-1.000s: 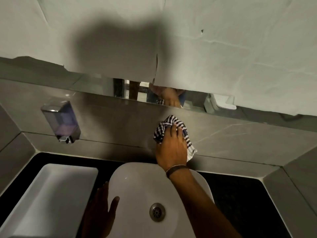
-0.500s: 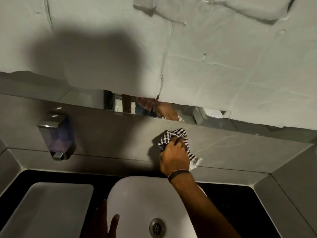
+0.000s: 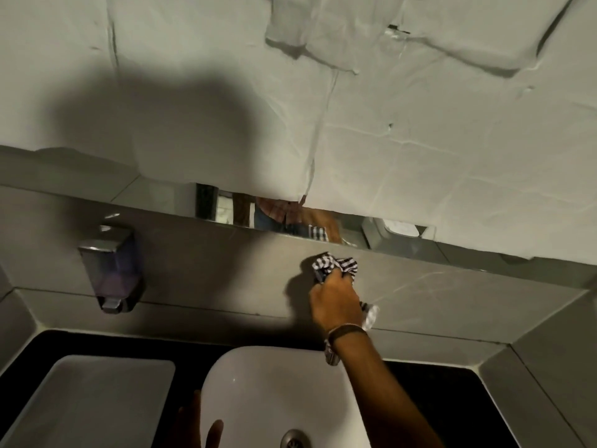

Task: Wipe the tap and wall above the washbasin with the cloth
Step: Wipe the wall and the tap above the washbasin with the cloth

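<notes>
A wall-mounted soap dispenser [image 3: 111, 270] at the left of the frame holds purplish liquid in its lower part. Below it, at lower left, a rectangular white tray [image 3: 87, 399] sits on the black counter [image 3: 436, 399] with nothing visible in it. Just to its right, at bottom centre, the oval white washbasin [image 3: 274, 392] shows a bare bowl and a metal drain [image 3: 295, 442] at the bottom edge.

Compared with half a second ago, the view has tilted upward: the basin and tray sit lower in the frame, more of the crumpled white sheet [image 3: 420, 140] over the mirror [image 3: 226, 208] fills the top, and the cloth is now bunched more tightly in the hand.

The right hand [image 3: 337, 300], centre right, reaches up from the lower right corner with the forearm extended across the basin's right rim, a dark band at the wrist. Its fingers are curled and clamped on the checked cloth [image 3: 336, 265], which is pressed against the grey tiled wall [image 3: 226, 273] just below the mirror's lower edge, with a loose end hanging beside the wrist. The left hand [image 3: 200, 428] rests at the bottom centre by the basin's left rim, largely in shadow, fingers spread apart and holding nothing. No tap can be made out in this view.
</notes>
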`<state>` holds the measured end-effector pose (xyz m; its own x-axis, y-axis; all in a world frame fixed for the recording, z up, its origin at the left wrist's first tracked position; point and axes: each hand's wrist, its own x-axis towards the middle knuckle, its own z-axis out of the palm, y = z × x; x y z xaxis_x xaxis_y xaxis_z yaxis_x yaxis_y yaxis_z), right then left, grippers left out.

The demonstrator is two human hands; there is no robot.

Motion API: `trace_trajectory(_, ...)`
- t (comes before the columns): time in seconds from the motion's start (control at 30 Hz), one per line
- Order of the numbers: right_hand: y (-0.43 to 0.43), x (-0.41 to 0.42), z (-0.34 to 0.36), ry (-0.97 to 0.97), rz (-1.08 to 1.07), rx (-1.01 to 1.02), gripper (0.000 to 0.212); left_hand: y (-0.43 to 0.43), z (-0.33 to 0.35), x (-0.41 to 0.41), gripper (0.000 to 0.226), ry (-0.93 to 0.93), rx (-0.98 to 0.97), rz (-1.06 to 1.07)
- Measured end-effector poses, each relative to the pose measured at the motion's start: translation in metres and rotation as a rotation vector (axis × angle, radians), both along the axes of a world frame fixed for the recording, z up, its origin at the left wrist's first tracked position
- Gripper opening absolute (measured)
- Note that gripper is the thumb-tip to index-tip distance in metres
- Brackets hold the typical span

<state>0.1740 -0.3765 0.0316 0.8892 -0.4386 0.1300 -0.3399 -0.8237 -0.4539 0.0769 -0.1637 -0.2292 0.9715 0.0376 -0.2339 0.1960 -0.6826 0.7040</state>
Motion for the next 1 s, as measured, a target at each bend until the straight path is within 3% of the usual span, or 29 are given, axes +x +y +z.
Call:
trace_trajectory(0.07, -0.019, 0.008, -0.001, -0.052, -0.113, 0.422, 0.032, 0.001, 0.006, -0.001, 0.09, 0.004, -0.035, -0.016)
trace_trajectory(0.13, -0.042, 0.011, -0.006, -0.019, -0.163, 1.026, 0.041, 0.003, 0.014, -0.003, 0.08, -0.012, -0.104, -0.012)
trace_trajectory(0.17, -0.052, 0.01, -0.011, 0.108, -0.142, 1.351, 0.053, 0.002, 0.017, -0.004, 0.074, -0.061, -0.138, 0.013)
trace_trajectory(0.23, -0.065, 0.004, -0.022, 0.329, -0.113, 1.736, 0.071, 0.001, 0.021, -0.009, 0.075, -0.199, -0.136, 0.045)
trace_trajectory(0.3, -0.077, 0.005, -0.032, 0.426, -0.092, 1.919, 0.074, 0.002, 0.024, -0.008, 0.074, -0.246, -0.093, -0.02)
trace_trajectory(0.4, -0.074, 0.006, -0.032, 0.364, -0.098, 1.917, 0.077, 0.005, 0.024, -0.006, 0.074, -0.278, -0.043, -0.007)
trace_trajectory(0.47, -0.068, 0.007, -0.03, 0.172, -0.126, 1.648, 0.072, 0.002, 0.021, -0.011, 0.074, -0.256, 0.0, 0.044)
trace_trajectory(0.57, -0.044, -0.009, -0.024, -0.072, -0.022, 0.667, 0.049, -0.001, 0.021, -0.018, 0.073, -0.19, 0.049, 0.067)
trace_trajectory(0.6, -0.034, -0.017, -0.023, -0.087, 0.09, 0.362, 0.046, -0.001, 0.02, -0.019, 0.073, -0.185, 0.075, 0.063)
trace_trajectory(0.7, -0.013, -0.025, -0.032, 0.097, 0.354, -0.421, 0.074, -0.001, 0.027, -0.023, 0.076, -0.133, 0.11, 0.064)
trace_trajectory(0.8, -0.01, -0.018, -0.026, 0.248, 0.41, -0.716, 0.072, 0.0, 0.028, -0.023, 0.092, -0.082, 0.166, 0.056)
trace_trajectory(1.0, -0.006, -0.007, -0.014, 0.563, 0.62, -1.168, 0.067, 0.001, 0.035, -0.024, 0.1, -0.023, 0.19, 0.036)
